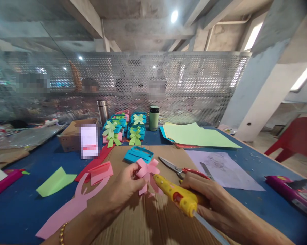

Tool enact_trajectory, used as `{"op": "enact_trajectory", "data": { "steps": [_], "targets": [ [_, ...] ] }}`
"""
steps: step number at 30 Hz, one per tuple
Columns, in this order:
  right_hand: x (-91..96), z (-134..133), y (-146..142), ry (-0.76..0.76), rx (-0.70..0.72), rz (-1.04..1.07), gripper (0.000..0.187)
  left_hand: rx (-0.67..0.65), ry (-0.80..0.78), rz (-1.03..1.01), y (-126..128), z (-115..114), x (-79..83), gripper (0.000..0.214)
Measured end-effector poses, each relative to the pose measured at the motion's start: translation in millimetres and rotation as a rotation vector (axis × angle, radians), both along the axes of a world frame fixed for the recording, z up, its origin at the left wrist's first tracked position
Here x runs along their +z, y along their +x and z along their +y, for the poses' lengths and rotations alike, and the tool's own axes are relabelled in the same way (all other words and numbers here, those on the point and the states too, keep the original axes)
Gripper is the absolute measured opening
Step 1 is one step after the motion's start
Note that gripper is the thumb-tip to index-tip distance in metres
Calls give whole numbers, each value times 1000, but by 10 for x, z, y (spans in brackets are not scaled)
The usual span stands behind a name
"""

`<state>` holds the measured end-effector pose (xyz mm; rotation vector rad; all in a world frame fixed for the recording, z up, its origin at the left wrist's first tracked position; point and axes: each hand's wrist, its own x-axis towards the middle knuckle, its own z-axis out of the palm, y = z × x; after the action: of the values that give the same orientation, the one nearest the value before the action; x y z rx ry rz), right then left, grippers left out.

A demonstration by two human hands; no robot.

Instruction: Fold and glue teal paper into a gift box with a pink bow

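Observation:
Between the fingers of my left hand [126, 183] is a pink paper bow [148, 166] with folded loops and hanging tails. My right hand [207, 190] is wrapped round a yellow hot glue gun [176, 194], its nozzle tip close to the bow's middle; whether the two touch I cannot tell. A clear glue stick [209, 228] sticks out of the gun's back end. Just beyond the bow lies a blue paper basket [138, 154]. Scissors [179, 168] with red handles rest beside my right hand, blades spread. A brown cardboard sheet [140, 224] lies under both hands.
Several finished paper baskets with bows [135, 134] stand at the back, near a steel flask [102, 112] and a green tumbler [154, 119]. Green paper sheets [199, 134] lie back right. Pink cut paper [66, 217] is at left, by a cardboard box [69, 136].

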<state>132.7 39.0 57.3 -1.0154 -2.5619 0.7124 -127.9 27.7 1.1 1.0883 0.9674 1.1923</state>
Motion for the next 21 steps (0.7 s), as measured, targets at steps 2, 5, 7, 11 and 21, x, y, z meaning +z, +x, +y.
{"op": "enact_trajectory", "data": {
  "steps": [2, 5, 7, 11, 21],
  "targets": [
    [41, -13, 69, 7, -11, 16, 22, 11, -5, -25, -6, 5, 18, 59],
    [117, -3, 238, 19, -36, 68, 28, 10, -6, -54, -7, 18, 48, 56],
    [161, 43, 393, 29, -67, 88, 34, 0, -23, -52, -2, 25, 63, 52],
    [176, 240, 750, 39, -155, 81, 44, -13, -35, -58, -2, 33, 57, 52],
    [-255, 787, 1297, 297, -289, -6, 41, 235, 38, 144, -107, 84, 44, 30]
  ]
}}
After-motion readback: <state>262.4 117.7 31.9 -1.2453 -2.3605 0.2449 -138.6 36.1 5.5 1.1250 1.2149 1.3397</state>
